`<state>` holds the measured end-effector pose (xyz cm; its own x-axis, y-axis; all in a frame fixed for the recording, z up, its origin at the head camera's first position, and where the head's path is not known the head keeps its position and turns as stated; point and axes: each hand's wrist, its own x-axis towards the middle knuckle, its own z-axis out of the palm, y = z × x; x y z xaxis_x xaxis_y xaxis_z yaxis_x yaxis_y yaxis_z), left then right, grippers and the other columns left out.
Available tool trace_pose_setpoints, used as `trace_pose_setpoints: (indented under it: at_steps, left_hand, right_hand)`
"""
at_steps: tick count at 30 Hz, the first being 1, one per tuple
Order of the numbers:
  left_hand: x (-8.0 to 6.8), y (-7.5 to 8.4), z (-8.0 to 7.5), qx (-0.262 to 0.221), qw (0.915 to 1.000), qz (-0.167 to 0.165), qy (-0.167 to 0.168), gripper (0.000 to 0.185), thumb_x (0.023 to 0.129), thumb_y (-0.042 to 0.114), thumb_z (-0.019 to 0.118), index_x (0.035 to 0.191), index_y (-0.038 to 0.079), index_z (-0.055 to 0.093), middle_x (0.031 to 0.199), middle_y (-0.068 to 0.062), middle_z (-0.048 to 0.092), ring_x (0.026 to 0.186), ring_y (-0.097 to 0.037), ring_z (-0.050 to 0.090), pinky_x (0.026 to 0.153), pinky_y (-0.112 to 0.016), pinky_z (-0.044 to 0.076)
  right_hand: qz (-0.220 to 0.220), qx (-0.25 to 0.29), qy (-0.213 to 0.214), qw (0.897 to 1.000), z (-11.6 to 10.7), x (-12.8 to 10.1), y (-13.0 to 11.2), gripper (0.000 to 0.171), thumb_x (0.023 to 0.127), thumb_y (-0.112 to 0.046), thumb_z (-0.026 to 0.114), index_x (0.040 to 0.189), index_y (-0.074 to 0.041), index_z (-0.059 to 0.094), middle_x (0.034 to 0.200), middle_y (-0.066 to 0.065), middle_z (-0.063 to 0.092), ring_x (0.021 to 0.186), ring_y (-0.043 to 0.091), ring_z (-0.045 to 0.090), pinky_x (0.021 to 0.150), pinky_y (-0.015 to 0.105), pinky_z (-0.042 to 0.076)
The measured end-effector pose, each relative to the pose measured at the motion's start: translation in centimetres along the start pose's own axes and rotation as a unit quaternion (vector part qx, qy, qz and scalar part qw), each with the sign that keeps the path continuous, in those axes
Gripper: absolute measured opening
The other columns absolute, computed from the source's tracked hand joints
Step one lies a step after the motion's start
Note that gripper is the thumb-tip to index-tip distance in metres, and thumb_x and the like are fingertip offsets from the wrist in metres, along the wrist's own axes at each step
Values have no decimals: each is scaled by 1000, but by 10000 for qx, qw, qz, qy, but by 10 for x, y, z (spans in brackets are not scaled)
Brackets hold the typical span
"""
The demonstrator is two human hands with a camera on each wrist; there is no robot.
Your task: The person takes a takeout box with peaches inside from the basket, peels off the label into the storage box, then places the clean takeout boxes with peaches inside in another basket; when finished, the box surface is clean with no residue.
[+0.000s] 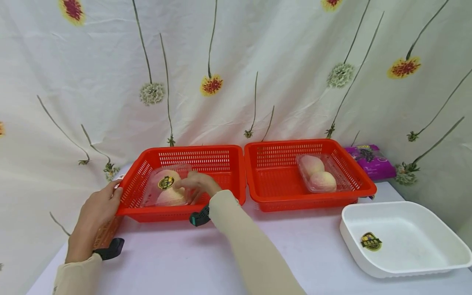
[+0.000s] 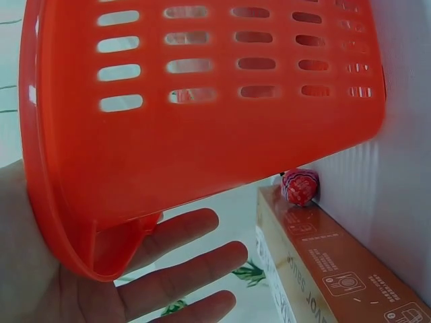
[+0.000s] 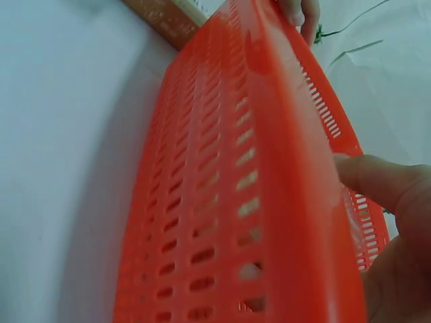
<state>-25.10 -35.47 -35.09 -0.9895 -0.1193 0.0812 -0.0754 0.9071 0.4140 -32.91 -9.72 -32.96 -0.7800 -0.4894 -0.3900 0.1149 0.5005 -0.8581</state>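
Note:
A clear plastic pack of peaches [image 1: 171, 197] with a black and gold label [image 1: 166, 182] lies in the left red basket [image 1: 158, 211]. My right hand [image 1: 199, 184] reaches over the front rim, its fingers spread at the pack's right side. In the right wrist view the basket wall partly hides this hand [image 3: 404, 208], and one digit stretches out straight. My left hand [image 1: 97, 207] holds the basket's left rim. In the left wrist view several fingers of that hand [image 2: 161, 289] extend beneath the rim corner; its thumb is hidden.
Beside it stands a second red basket [image 1: 273, 200] with another peach pack [image 1: 321, 180]. A purple grape-print bag [image 1: 372, 162] lies behind it. A white tray [image 1: 413, 237] with a similar label [image 1: 371, 241] is at right. A brown box [image 2: 337, 269] sits beside the left basket.

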Motion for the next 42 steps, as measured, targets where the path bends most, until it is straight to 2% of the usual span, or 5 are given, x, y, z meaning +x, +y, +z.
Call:
trace_pose_setpoints:
  at_steps: [7,20,31,36,42]
  left_hand:
    - [-1,0,0,-28,10000,17,34,60,104,36,30,148,-4,21,122,-36,49,102,-47,50,79,-62,43]
    - [0,1,-2,-25,9999,52,121,58,104,34,30,148,-4,24,121,-36,50,101,-47,51,78,-61,43]
    - [0,5,3,-230,9997,-79,13,60,104,36,30,149,-2,22,120,-33,51,98,-42,51,71,-46,45]
    - [1,5,3,-157,9998,-59,130,59,104,34,30,149,-3,23,118,-34,52,96,-41,52,69,-43,45]
    - [-1,2,0,-187,9998,-95,76,60,104,35,29,149,-3,21,119,-34,51,97,-42,52,69,-43,46]
  right_hand:
    - [-163,-235,203,9994,-11,2,1,53,87,-28,68,127,-1,46,121,11,52,101,39,61,83,47,54]
    - [-690,211,449,9964,-56,-9,1,22,91,-27,60,81,-7,60,80,2,51,66,20,52,74,43,55]
    - [-1769,1064,329,9779,-112,-70,10,42,100,-26,48,135,-4,49,111,7,56,82,18,56,70,27,51]
    - [-2210,1628,-32,9616,-128,-102,29,43,99,-22,45,136,0,48,120,9,54,102,20,56,80,29,54]
    - [-1866,1548,-300,9697,-132,-136,60,38,96,-21,48,129,-2,55,109,6,63,92,20,64,74,28,56]
